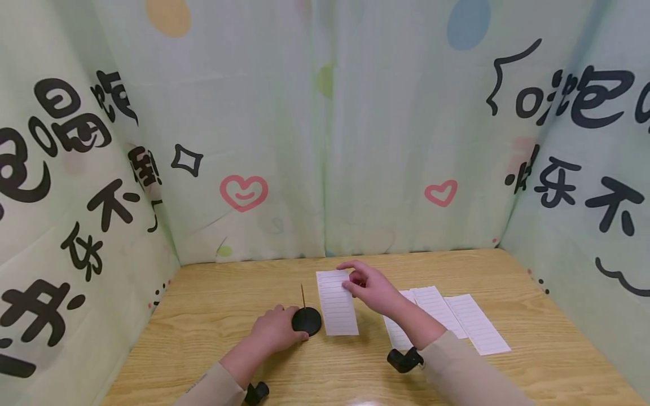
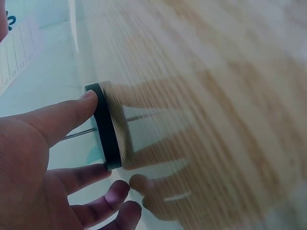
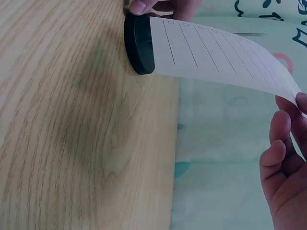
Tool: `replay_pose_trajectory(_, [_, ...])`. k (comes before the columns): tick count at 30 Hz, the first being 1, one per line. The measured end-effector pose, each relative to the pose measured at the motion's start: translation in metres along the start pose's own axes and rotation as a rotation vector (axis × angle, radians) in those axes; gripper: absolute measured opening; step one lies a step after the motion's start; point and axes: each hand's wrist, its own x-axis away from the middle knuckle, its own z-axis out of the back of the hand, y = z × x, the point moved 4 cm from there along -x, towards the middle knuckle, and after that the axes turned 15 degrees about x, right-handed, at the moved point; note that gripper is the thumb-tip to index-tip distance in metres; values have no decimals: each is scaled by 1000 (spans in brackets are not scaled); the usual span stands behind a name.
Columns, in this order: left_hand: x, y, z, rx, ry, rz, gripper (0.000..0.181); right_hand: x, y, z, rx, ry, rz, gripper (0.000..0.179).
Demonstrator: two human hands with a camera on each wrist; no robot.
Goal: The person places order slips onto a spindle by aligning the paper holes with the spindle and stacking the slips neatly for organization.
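Black characters “乐” (image 1: 557, 181) and “不” (image 1: 614, 206) on right curtain (image 1: 569, 248), another “不” (image 1: 113, 204) on left curtain (image 1: 30, 242), small print (image 1: 197, 383) on left sleeve (image 1: 215, 389) not legible

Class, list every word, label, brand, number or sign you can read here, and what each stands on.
"不": left curtain
"乐": right curtain
"不": right curtain
Other curtain characters: too folded or distorted to read surely.
Held slip: lines and small boxes; any writing too small.
Left sleeve: print too small.
No readable brand or number.
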Motion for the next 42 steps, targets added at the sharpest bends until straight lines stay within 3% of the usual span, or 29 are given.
replay_pose_trajectory(5, [-2, -7, 1, 15, 22, -5, 71, -1, -4, -3, 0, -7, -2, 35])
replay_pose_trajectory(10, [0, -8, 11, 92, 78, -39, 66, -2, -7, -6, -5, -11, 8, 33])
replay_pose_trajectory(16, [7, -4, 26, 207, 154, -93, 58, -4, -10, -10, -25, -11, 7, 33])
replay_pose_trajectory(26, [7, 4, 41, 446, 234, -92, 48, -7, -18, -17, -71, -12, 41, 34])
replay_pose_trajectory(37, [-4, 12, 41, 744, 238, -26, 42, -10, -22, -24, -115, -27, 43, 35])
replay_pose_trajectory(42, [-8, 17, 43, 818, 234, -23, 38, -12, -21, -27, -110, -32, 36, 34])
